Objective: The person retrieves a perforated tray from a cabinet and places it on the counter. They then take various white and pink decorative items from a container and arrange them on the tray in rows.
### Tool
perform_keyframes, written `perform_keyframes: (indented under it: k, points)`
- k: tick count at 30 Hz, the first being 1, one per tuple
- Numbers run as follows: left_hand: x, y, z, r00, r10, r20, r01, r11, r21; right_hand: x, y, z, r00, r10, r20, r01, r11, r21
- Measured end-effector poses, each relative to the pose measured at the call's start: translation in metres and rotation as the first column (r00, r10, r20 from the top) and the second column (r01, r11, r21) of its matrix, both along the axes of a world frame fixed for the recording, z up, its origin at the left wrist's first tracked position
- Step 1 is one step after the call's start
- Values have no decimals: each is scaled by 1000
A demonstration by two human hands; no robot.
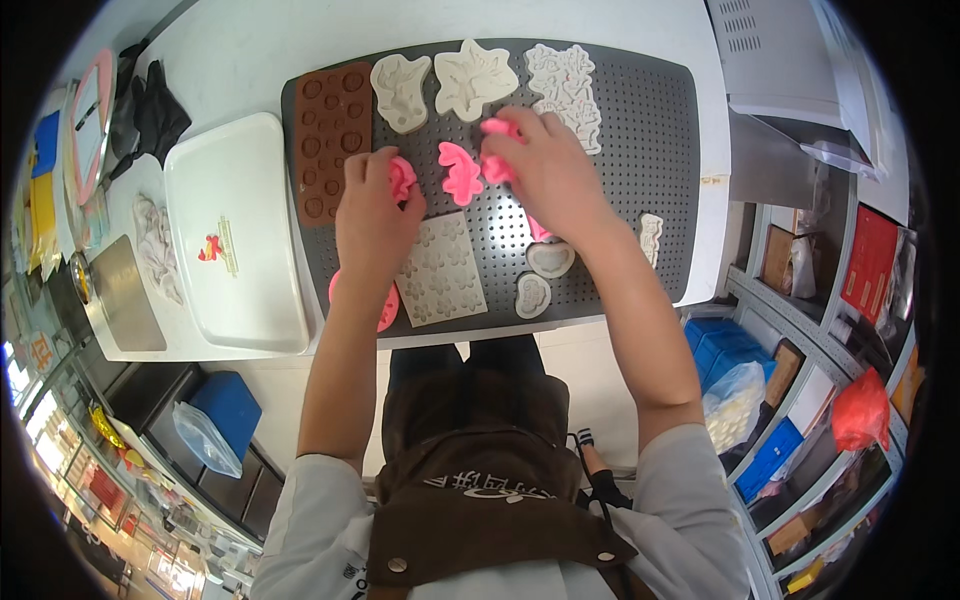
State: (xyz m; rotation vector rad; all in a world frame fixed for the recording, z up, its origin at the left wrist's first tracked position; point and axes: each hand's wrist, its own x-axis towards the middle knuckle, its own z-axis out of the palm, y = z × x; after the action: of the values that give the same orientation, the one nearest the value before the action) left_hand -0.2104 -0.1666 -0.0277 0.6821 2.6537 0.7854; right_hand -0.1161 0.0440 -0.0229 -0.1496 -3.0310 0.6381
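Observation:
My left hand point(379, 206) has its fingers on a pink silicone mold point(402, 180) at the left of a dark perforated baking tray point(645, 97). At the centre, my right hand point(551, 169) touches pink molds point(496, 169) with its fingertips; part of them is hidden. Another pink mold point(460, 174) lies between the hands. Along the far side sit a brown silicone mold point(334, 142), a leaf-shaped white mold point(475, 79) and other pale molds. Nearer me are a flower-patterned mold point(442, 270) and two small oval molds. A round pink mold point(387, 307) is partly behind my left forearm.
A white plastic tray point(240, 300) stands left of the perforated tray, beside a metal sheet point(127, 292) and crumpled plastic. Black gloves point(161, 112) lie at the far left. A grey appliance point(787, 67) is at the far right. Shelves with boxes and bags flank the table.

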Motion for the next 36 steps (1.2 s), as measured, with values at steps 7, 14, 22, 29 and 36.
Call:
perform_keyframes:
  k: [7, 14, 22, 29, 36]
  points:
    - [-11, 3, 0, 997, 6, 77, -3, 1000, -30, 9, -1, -3, 1000, -14, -2, 14, 999, -37]
    - [-6, 2, -6, 995, 8, 98, -11, 1000, 28, 23, -9, 0, 994, -110, -4, 110, 992, -68]
    - [-10, -3, 17, 991, -100, 89, 96, 994, 48, 50, -10, 7, 942, -335, 13, 331, 925, -187]
    - [-8, -29, 29, 997, -53, 49, 50, 997, 61, 89, -8, 7, 908, -409, 93, 417, 902, -110]
    - [58, -32, 26, 951, -298, 82, 281, 945, 168, 89, -45, -11, 897, -438, 57, 440, 898, -31]
